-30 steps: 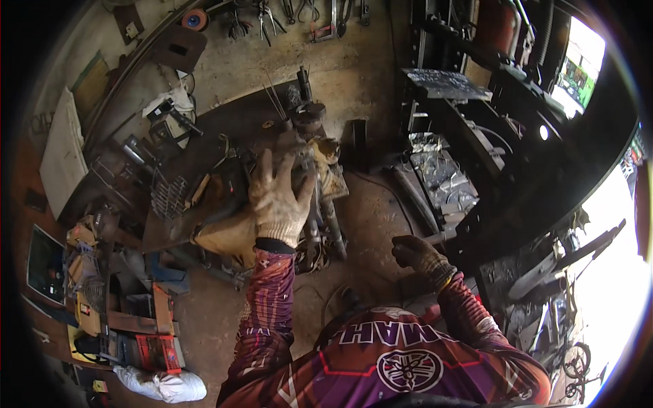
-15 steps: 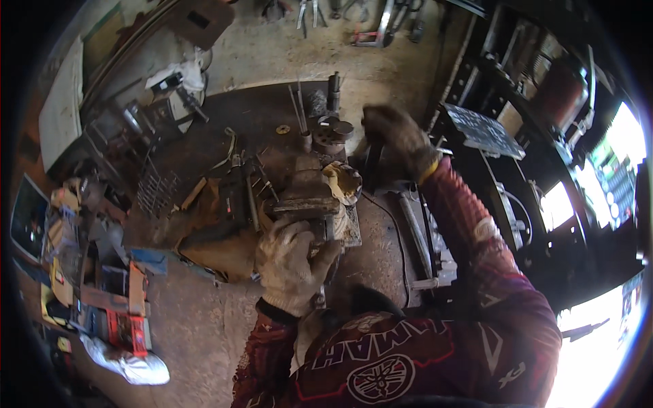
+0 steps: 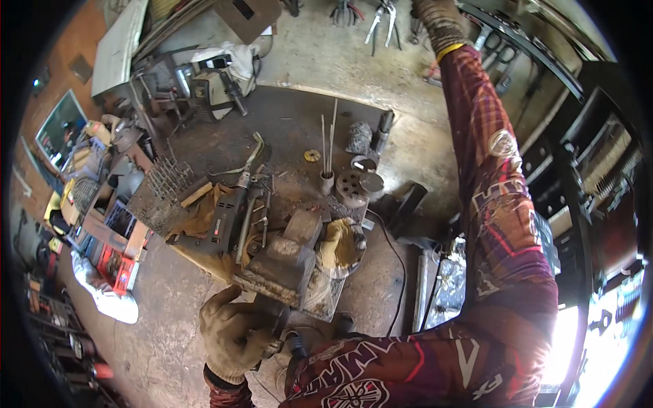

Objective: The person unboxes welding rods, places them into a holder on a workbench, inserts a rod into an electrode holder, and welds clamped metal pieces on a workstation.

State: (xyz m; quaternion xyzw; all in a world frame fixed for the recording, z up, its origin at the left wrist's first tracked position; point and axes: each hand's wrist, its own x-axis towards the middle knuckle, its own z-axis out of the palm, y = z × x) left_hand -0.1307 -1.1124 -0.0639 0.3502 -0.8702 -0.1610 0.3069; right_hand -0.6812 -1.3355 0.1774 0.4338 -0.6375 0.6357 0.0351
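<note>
My left hand (image 3: 235, 333), in a knitted work glove, is low in front of the bench vise (image 3: 275, 268). Its fingers curl toward a dark metal piece (image 3: 280, 321) below the jaws; what they grip, if anything, is unclear. High up at the top edge, my gloved right hand (image 3: 441, 26) reaches to the wall beside hanging hand tools. Its fingertips are cut off by the picture's edge. Pliers (image 3: 384, 24) hang left of that hand. A dark power tool (image 3: 224, 221) lies left of the vise, and a crumpled yellowish wrapper (image 3: 342, 245) sits right of it.
On the workbench (image 3: 286, 109) stand thin rods in a small cup (image 3: 327, 182) and a round drilled metal piece (image 3: 352, 187). A wire rack (image 3: 170, 180) is at the left. A cable (image 3: 403, 272) runs down the right side. Dark shelving (image 3: 598, 149) rises far right.
My right hand has risen from beside the bench to the tools on the wall, the arm now stretched out. My left hand has come down off the vise jaws. The view has shifted.
</note>
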